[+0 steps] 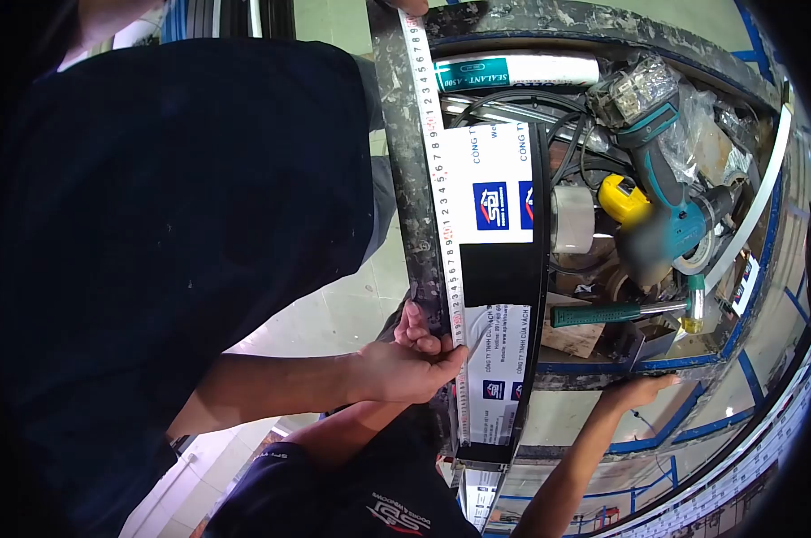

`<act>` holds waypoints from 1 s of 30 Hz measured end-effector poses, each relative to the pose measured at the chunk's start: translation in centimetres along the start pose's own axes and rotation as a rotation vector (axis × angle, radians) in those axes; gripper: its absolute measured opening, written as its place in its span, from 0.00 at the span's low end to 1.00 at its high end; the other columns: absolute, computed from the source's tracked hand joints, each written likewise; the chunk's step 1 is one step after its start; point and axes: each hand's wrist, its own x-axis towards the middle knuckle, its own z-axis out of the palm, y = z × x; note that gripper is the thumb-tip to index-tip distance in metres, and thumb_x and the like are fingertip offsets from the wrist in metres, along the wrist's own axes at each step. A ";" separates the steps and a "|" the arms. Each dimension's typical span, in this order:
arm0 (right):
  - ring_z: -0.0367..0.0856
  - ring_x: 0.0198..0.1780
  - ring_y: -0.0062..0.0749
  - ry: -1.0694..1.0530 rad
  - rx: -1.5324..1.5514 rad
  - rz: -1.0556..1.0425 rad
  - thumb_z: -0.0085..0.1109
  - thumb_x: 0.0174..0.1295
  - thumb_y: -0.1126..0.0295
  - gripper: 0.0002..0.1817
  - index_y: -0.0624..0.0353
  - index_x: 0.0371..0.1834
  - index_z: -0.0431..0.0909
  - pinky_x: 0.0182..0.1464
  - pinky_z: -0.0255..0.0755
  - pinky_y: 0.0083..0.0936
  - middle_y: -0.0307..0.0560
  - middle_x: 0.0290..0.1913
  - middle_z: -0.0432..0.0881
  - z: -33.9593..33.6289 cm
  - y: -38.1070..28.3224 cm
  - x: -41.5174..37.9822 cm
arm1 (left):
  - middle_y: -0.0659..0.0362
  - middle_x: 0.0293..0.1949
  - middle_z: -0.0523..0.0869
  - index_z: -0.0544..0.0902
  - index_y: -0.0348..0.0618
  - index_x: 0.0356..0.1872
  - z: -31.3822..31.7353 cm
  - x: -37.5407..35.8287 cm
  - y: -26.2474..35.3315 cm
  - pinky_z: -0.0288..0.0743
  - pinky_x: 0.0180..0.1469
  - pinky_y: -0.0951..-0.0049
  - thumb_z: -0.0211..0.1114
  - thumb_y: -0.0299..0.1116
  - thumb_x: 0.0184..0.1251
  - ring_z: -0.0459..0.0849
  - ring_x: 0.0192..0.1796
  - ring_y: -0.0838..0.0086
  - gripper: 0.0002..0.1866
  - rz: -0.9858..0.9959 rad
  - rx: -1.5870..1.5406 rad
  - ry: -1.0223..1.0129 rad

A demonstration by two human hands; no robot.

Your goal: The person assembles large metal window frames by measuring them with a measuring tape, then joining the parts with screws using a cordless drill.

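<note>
A white measuring tape [442,197] is stretched straight along a black bar or profile with white SPI-printed film [504,152]. It lies beside a scuffed dark frame edge [396,117] of a cart. My right hand [401,366] pinches the tape between thumb and finger, other fingers curled. Past this hand the tape runs further along the profile. At the upper frame edge my left hand [410,5] is mostly cut off; its fingers close on the tape there. Behind my right hand is another person's forearm [356,432], its hand hidden.
The cart tray holds a sealant tube [522,72], a teal cordless power tool [679,224], a yellow tape-measure case [622,197], a green-handled hammer [602,314], a tape roll [572,220] and black cables [562,134]. A co-worker's hand [643,392] rests on the cart's edge.
</note>
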 end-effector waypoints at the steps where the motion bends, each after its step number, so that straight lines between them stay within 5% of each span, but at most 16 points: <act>1: 0.81 0.64 0.51 -0.007 0.012 0.002 0.37 0.85 0.34 0.50 0.84 0.73 0.69 0.72 0.77 0.43 0.65 0.71 0.78 0.0 0.0 0.0 | 0.56 0.20 0.72 0.80 0.30 0.29 0.1 0.0 0.0 0.78 0.71 0.54 0.46 0.35 0.89 0.76 0.32 0.68 0.25 -0.007 0.004 0.004; 5: 0.82 0.65 0.52 -0.001 -0.018 -0.013 0.38 0.85 0.33 0.51 0.84 0.74 0.68 0.72 0.79 0.44 0.66 0.71 0.78 -0.3 0.4 0.2 | 0.58 0.19 0.76 0.85 0.34 0.25 0.5 0.3 0.4 0.77 0.71 0.53 0.48 0.35 0.84 0.73 0.28 0.71 0.26 -0.022 0.026 0.010; 7: 0.82 0.65 0.52 -0.005 0.004 -0.021 0.39 0.84 0.33 0.51 0.84 0.74 0.68 0.71 0.79 0.44 0.66 0.71 0.78 -0.2 0.5 0.2 | 0.55 0.21 0.71 0.80 0.30 0.32 0.0 0.2 0.4 0.82 0.70 0.52 0.46 0.39 0.91 0.82 0.36 0.64 0.27 0.037 0.064 -0.037; 15: 0.80 0.66 0.51 0.032 -0.011 -0.036 0.40 0.84 0.33 0.50 0.83 0.75 0.68 0.71 0.77 0.44 0.64 0.72 0.78 -0.3 0.8 0.4 | 0.56 0.27 0.72 0.79 0.30 0.46 -0.4 0.4 0.8 0.78 0.71 0.46 0.47 0.40 0.91 0.78 0.42 0.67 0.21 0.010 0.054 -0.047; 30: 0.77 0.72 0.51 -0.026 0.012 -0.055 0.38 0.86 0.34 0.48 0.77 0.80 0.65 0.77 0.72 0.43 0.61 0.78 0.73 -0.9 1.4 1.0 | 0.60 0.20 0.65 0.76 0.34 0.34 0.0 -0.2 -0.2 0.79 0.70 0.54 0.44 0.36 0.92 0.71 0.28 0.73 0.22 -0.006 0.112 -0.064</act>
